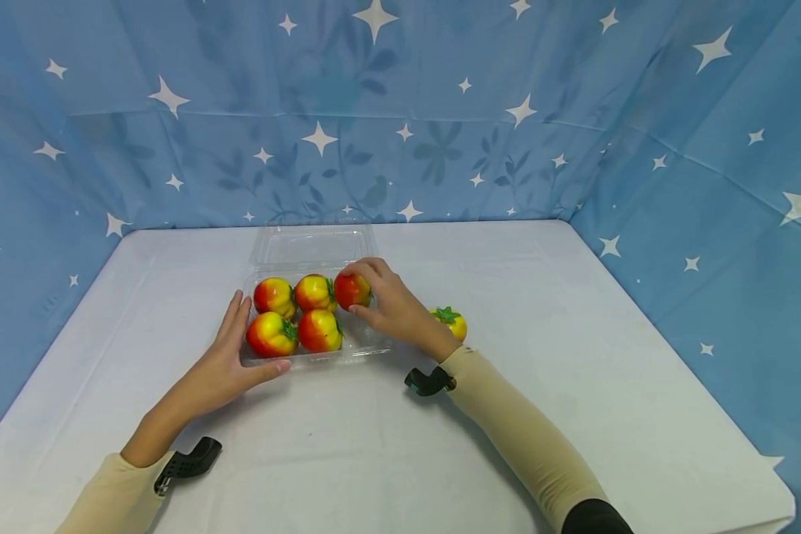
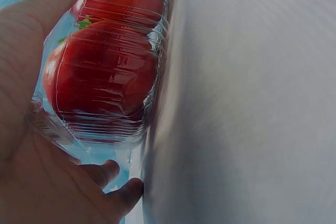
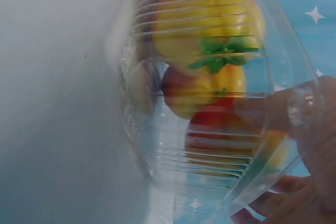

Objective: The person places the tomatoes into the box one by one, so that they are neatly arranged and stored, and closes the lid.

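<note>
Right of the box (image 1: 367,337): part-hidden fruit (image 1: 457,326)
Box: long axis left-right, lid (image 1: 314,245) behind
Right hand (image 1: 390,304): pinching back-right fruit (image 1: 351,293)
Left hand (image 1: 223,368): spread, box's left

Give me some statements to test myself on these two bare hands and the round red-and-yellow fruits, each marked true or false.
1. The right hand holds a round red-and-yellow fruit. True.
2. Four other fruits sit in the clear plastic container. True.
3. The clear plastic lid is closed. False: the lid is open, at the container's far side.
4. The left hand grips a fruit. False: the left hand is at the container's near left corner.
5. A yellow fruit with a green top lies outside the container. True.
</note>
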Available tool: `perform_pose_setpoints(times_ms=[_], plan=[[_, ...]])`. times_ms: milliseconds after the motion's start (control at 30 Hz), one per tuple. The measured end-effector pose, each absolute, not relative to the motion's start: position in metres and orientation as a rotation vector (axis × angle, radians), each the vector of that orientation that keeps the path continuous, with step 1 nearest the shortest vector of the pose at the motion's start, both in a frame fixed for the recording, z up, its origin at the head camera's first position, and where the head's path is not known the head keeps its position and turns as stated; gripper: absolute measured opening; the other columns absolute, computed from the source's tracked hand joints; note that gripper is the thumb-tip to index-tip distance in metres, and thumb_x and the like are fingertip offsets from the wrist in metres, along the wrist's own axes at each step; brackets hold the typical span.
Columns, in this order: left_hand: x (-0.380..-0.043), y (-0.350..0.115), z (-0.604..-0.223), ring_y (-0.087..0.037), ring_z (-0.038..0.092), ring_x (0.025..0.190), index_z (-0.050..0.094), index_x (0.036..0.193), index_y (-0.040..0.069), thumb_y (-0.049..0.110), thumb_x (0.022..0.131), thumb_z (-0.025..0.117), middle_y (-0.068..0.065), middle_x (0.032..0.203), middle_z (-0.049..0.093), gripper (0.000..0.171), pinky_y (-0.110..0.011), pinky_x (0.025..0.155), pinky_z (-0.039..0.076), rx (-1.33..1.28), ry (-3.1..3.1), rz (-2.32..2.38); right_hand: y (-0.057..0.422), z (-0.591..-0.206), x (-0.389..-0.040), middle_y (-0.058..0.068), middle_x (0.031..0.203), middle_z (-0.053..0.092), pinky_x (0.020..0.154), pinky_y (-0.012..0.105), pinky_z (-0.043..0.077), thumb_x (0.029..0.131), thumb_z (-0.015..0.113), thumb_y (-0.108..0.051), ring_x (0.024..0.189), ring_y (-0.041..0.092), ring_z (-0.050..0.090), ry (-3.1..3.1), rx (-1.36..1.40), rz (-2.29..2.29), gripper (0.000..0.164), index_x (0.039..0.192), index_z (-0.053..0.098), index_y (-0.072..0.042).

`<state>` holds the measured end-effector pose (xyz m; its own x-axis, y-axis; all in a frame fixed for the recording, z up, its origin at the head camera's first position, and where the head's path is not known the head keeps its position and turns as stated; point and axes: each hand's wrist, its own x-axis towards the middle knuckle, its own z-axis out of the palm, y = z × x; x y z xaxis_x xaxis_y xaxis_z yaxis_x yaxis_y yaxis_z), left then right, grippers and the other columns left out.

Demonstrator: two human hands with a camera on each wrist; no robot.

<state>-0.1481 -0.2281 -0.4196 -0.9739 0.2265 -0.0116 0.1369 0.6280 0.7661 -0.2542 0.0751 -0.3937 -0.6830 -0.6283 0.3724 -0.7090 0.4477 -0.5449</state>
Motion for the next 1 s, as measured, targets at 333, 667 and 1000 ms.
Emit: perform_pose_setpoints(times_ms=[333,667,1000], plan=[[-0.1483,-0.2273,-0.419,-0.051,-0.002,0.16,-0.013,0.171,0.012,0.051,0.092,0.082,-0.01,0.176,-0.023,0.129,-0.082,0.115,0.016,0.303,2.737,1.273,0.0718,-0.3952,-0.2525,0.018,0.146,0.051,0.104,0.049,0.055,0.096,0.082,-0.01,0.125,0.038,0.056,-2.713,1.068,0.859,0.06,0.148,0.052,-0.009],[-0.1479,-0.2285,-0.4199,-0.049,-0.004,0.161,-0.014,0.17,0.01,0.051,0.092,0.081,-0.009,0.176,-0.024,0.129,-0.081,0.116,0.015,0.3,2.74,1.267,0.0681,-0.3969,-0.2528,0.014,0.148,0.053,0.112,0.053,0.049,0.096,0.082,-0.013,0.131,0.038,0.054,-2.778,1.035,0.734,0.059,0.149,0.057,-0.014],[-0.1483,-0.2277,-0.4194,-0.05,-0.004,0.161,-0.013,0.17,0.009,0.051,0.092,0.081,-0.011,0.176,-0.023,0.129,-0.082,0.116,0.015,0.308,2.744,1.262,0.0687,-0.3968,-0.2524,0.017,0.148,0.053,0.119,0.054,0.039,0.096,0.083,-0.013,0.133,0.039,0.054,-2.749,1.065,0.683,0.059,0.149,0.058,-0.012]])
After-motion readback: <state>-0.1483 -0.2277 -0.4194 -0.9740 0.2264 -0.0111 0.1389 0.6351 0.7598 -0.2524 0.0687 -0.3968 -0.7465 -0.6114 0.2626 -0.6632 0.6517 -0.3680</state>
